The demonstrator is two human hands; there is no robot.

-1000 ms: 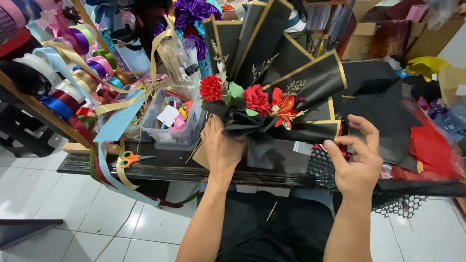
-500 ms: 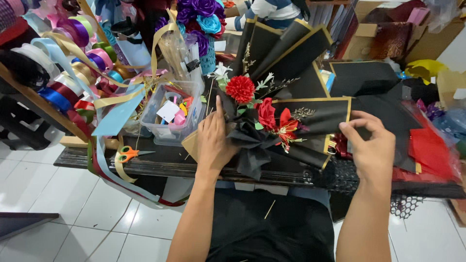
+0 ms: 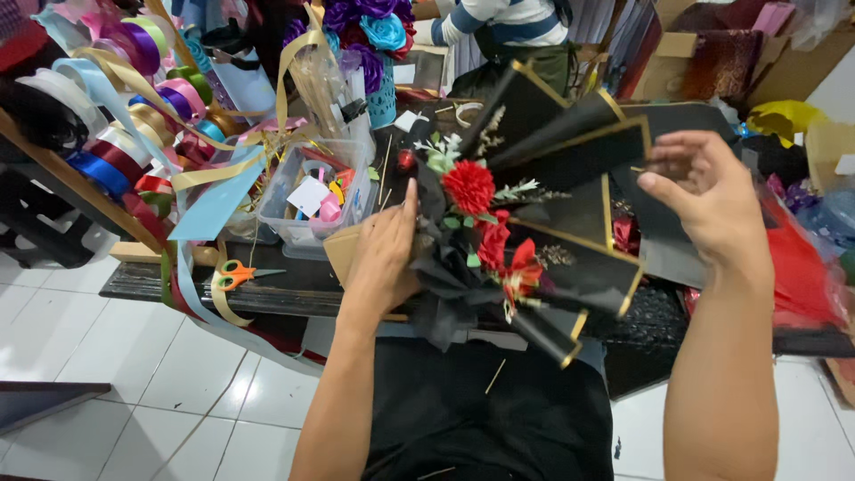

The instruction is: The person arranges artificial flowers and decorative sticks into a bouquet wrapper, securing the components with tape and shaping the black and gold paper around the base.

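Note:
My left hand point(image 3: 385, 254) grips a bouquet point(image 3: 499, 227) at its gathered base, beside a black ribbon bow point(image 3: 450, 289). The bouquet has red flowers point(image 3: 469, 187), small white sprigs and folded black wrapping paper with gold edges point(image 3: 570, 156). It is held tilted over the dark worktable point(image 3: 169, 285), with the flowers facing up. My right hand point(image 3: 704, 196) is raised at the bouquet's upper right. Its thumb and fingers pinch the outer edge of the black wrap.
A rack of coloured ribbon rolls point(image 3: 107, 134) fills the left. A clear plastic box of small items point(image 3: 312, 200) and orange-handled scissors point(image 3: 233, 272) lie on the table. Purple and blue flowers point(image 3: 365, 36) and a person in a striped shirt point(image 3: 508, 22) are behind. Red wrapping point(image 3: 797, 258) lies right.
The bouquet has been lifted and turned, so its wrap now fans up and to the right. My right hand rose from the table edge to the wrap's outer fold.

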